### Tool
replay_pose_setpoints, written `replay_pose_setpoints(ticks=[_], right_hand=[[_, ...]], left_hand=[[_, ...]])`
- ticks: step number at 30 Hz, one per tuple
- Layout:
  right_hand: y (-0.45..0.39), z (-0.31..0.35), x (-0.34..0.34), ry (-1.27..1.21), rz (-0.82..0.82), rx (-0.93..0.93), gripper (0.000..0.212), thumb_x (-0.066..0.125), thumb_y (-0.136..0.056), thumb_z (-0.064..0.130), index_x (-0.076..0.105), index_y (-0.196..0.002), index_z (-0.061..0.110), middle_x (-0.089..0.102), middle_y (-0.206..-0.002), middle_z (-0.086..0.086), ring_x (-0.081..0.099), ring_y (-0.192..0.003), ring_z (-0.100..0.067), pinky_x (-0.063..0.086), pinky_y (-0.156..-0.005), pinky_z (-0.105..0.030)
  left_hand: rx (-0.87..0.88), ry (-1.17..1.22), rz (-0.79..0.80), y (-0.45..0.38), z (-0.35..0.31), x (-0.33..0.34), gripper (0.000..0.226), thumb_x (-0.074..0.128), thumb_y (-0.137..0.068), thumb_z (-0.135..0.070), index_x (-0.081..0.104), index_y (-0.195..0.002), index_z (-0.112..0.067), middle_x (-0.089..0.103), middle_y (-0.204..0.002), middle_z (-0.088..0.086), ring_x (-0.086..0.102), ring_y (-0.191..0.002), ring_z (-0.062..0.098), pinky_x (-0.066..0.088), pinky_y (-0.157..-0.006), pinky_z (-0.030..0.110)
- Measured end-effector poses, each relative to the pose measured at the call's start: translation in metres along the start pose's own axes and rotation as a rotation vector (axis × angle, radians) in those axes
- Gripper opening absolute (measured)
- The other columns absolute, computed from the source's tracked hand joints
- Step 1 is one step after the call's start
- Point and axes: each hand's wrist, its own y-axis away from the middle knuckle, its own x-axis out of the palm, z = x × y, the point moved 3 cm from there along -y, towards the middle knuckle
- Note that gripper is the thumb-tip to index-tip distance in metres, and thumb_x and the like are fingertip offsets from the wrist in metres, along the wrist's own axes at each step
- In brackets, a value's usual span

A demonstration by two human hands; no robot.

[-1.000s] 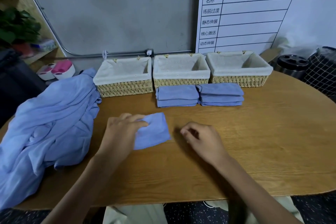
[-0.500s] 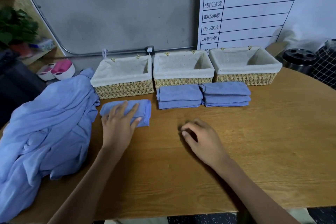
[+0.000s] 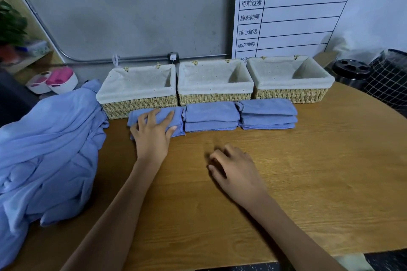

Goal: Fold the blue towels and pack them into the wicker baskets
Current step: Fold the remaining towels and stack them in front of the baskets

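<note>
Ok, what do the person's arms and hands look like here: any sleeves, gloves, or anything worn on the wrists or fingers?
Both are bare. The left hand and right hand wear no gloves, and no rings, watch or bands show. Both forearms are uncovered as far as the bottom edge of the frame, so no sleeves are in view.

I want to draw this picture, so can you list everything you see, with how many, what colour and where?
baskets: three, straw with cream cloth lining, in a row at the back of the table, nothing visible inside.
folded towels: blue; one under the left hand, a stack of two in the middle, a stack of three on the right, all in front of the baskets.
cloth pile: one, blue, crumpled at the table's left.
table: one, wooden.
chart board: one, white with a green top, against the wall.
bowls: two, white and pink, back left.
left hand: flat on the left towel.
right hand: on the table, fingers loosely curled, holding nothing.
</note>
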Motion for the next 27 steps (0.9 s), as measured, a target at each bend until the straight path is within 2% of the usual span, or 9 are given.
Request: replay_pose_setpoints(ticks=[7, 9, 11, 14, 16, 18, 20, 23, 27], right_hand=[[0.002, 0.001, -0.002, 0.037, -0.002, 0.001, 0.027, 0.049, -0.099, 0.042, 0.058, -0.120, 0.027, 0.050, -0.119, 0.003, 0.050, -0.108, -0.016, 0.040, -0.094, -0.033], [0.003, 0.002, -0.003, 0.033, 0.008, 0.007, 0.027, 0.047, -0.100, 0.042, 0.057, -0.121, 0.027, 0.049, -0.121, 0.003, 0.049, -0.109, -0.017, 0.039, -0.094, -0.034], [0.003, 0.002, -0.005, 0.031, 0.036, 0.006, 0.028, 0.044, -0.102, 0.043, 0.055, -0.123, 0.028, 0.047, -0.124, 0.003, 0.048, -0.111, -0.018, 0.039, -0.097, -0.035], [0.005, 0.003, -0.007, 0.034, 0.062, 0.016, 0.030, 0.042, -0.102, 0.043, 0.054, -0.125, 0.028, 0.046, -0.127, 0.002, 0.046, -0.114, -0.018, 0.039, -0.100, -0.036], [0.004, 0.003, -0.008, 0.040, 0.072, 0.025, 0.031, 0.042, -0.102, 0.044, 0.054, -0.125, 0.028, 0.046, -0.128, 0.002, 0.046, -0.116, -0.019, 0.039, -0.100, -0.036], [0.006, 0.006, -0.011, 0.045, 0.080, 0.039, 0.032, 0.041, -0.102, 0.044, 0.054, -0.126, 0.027, 0.047, -0.129, 0.001, 0.046, -0.117, -0.020, 0.039, -0.098, -0.036], [0.005, 0.006, -0.012, 0.046, 0.080, 0.052, 0.033, 0.041, -0.103, 0.044, 0.056, -0.124, 0.025, 0.047, -0.127, 0.001, 0.046, -0.117, -0.021, 0.038, -0.097, -0.035], [0.006, 0.007, -0.015, 0.050, 0.046, 0.085, 0.031, 0.043, -0.102, 0.043, 0.059, -0.121, 0.024, 0.049, -0.124, 0.001, 0.047, -0.116, -0.021, 0.037, -0.097, -0.035], [0.003, 0.003, -0.010, 0.084, 0.033, 0.100, 0.031, 0.044, -0.102, 0.042, 0.060, -0.121, 0.024, 0.050, -0.126, -0.001, 0.049, -0.117, -0.023, 0.038, -0.099, -0.039]], left_hand=[[0.016, 0.017, 0.035, 0.000, 0.001, 0.001, 0.049, 0.054, -0.100, -0.045, 0.050, -0.146, -0.030, 0.045, -0.151, 0.007, 0.038, -0.136, 0.036, 0.031, -0.101, 0.058], [0.041, 0.083, 0.029, 0.001, 0.000, -0.003, 0.052, 0.053, -0.101, -0.043, 0.044, -0.150, -0.028, 0.041, -0.156, 0.004, 0.035, -0.142, 0.034, 0.029, -0.107, 0.058], [0.045, 0.196, -0.026, 0.008, -0.003, -0.013, 0.049, 0.053, -0.101, -0.038, 0.049, -0.147, -0.024, 0.046, -0.153, 0.004, 0.038, -0.142, 0.030, 0.030, -0.111, 0.056], [-0.015, 0.349, -0.105, 0.031, -0.005, -0.025, 0.035, 0.048, -0.098, -0.032, 0.067, -0.124, -0.020, 0.065, -0.127, 0.001, 0.058, -0.119, 0.026, 0.045, -0.099, 0.050], [-0.073, 0.409, -0.056, 0.048, -0.003, -0.027, 0.022, 0.052, -0.100, -0.025, 0.070, -0.112, -0.021, 0.067, -0.110, -0.002, 0.063, -0.100, 0.021, 0.053, -0.084, 0.044], [-0.087, 0.403, -0.001, 0.064, -0.004, -0.034, 0.015, 0.058, -0.098, -0.019, 0.072, -0.103, -0.023, 0.067, -0.098, -0.006, 0.063, -0.088, 0.016, 0.055, -0.077, 0.041], [-0.082, 0.325, 0.043, 0.072, -0.006, -0.036, 0.014, 0.062, -0.095, -0.018, 0.072, -0.099, -0.025, 0.067, -0.095, -0.008, 0.063, -0.090, 0.016, 0.052, -0.081, 0.041], [-0.095, 0.271, 0.079, 0.082, -0.011, -0.039, 0.015, 0.063, -0.093, -0.017, 0.074, -0.101, -0.024, 0.066, -0.105, -0.008, 0.060, -0.102, 0.018, 0.043, -0.088, 0.040], [-0.103, 0.286, 0.047, 0.088, -0.010, -0.036, 0.016, 0.064, -0.092, -0.013, 0.075, -0.101, -0.021, 0.066, -0.107, -0.008, 0.060, -0.102, 0.017, 0.044, -0.086, 0.039]])
